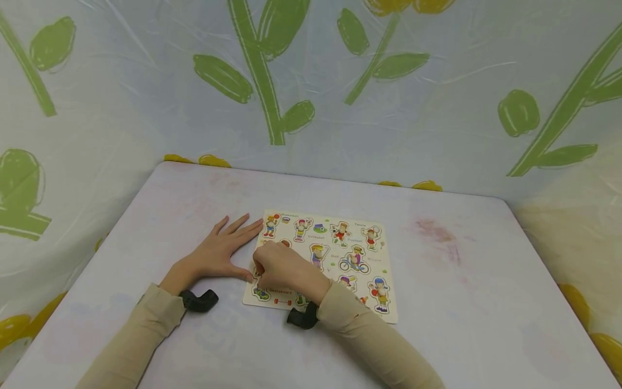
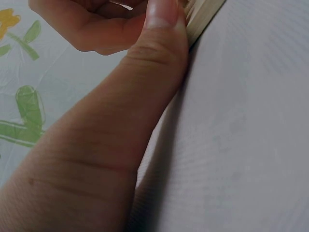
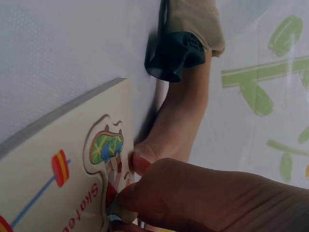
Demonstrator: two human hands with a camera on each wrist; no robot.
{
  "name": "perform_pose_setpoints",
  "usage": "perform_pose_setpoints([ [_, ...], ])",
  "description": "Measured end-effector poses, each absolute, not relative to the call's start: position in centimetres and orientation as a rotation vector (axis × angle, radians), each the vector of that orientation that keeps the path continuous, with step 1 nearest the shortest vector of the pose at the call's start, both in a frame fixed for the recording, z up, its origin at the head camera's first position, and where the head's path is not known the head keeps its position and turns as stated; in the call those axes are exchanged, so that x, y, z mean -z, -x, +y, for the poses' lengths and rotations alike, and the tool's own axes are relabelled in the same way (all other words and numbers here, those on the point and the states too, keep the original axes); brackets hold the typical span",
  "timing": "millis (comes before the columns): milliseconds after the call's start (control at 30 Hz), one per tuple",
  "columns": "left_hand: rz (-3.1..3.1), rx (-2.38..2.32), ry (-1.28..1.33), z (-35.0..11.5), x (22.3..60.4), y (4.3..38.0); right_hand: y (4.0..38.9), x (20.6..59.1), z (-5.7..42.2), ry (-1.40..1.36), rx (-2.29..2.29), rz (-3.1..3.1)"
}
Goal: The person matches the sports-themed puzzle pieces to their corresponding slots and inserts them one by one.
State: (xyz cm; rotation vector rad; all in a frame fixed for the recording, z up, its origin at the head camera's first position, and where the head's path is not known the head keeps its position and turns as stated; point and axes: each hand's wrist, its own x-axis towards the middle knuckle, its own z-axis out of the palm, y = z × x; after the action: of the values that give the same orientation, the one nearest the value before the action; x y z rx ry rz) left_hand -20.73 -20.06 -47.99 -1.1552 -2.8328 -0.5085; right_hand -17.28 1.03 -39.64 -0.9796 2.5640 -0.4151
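A wooden peg puzzle board (image 1: 335, 292) with printed sports figures lies flat on the table. My right hand (image 1: 289, 270) reaches across its left part, fingers curled. Between thumb and fingers it pinches the skateboarder puzzle piece (image 3: 106, 147), which lies in its outlined slot beside the printed word; the fingers hide the figure's upper part. Spread out on the left is my left hand (image 1: 218, 254), its fingers straight. Its thumb (image 2: 161, 46) rests against the board's left edge, and its fingertips reach the upper left corner.
Other figure pieces, such as the cyclist (image 1: 355, 260) and the basketball player (image 1: 380, 294), lie in the board. A pale cloth covers the table (image 1: 461, 324), and a flower-print curtain (image 1: 340, 135) hangs behind it. Each wrist wears a black camera mount (image 1: 199, 301).
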Motion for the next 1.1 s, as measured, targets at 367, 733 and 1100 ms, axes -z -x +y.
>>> perform_pose_setpoints([
  [367,-2.834,0.504,1.156,-20.0,47.4,21.0,17.3,39.8,1.0,0.995,0.441,2.587],
  [733,-2.826,0.549,1.144,-20.2,48.0,20.6,16.3,40.3,0.8,1.022,0.501,2.596],
  [1100,-2.819,0.582,1.137,-19.9,47.9,20.3,16.4,40.1,1.3,0.992,0.521,2.568],
])
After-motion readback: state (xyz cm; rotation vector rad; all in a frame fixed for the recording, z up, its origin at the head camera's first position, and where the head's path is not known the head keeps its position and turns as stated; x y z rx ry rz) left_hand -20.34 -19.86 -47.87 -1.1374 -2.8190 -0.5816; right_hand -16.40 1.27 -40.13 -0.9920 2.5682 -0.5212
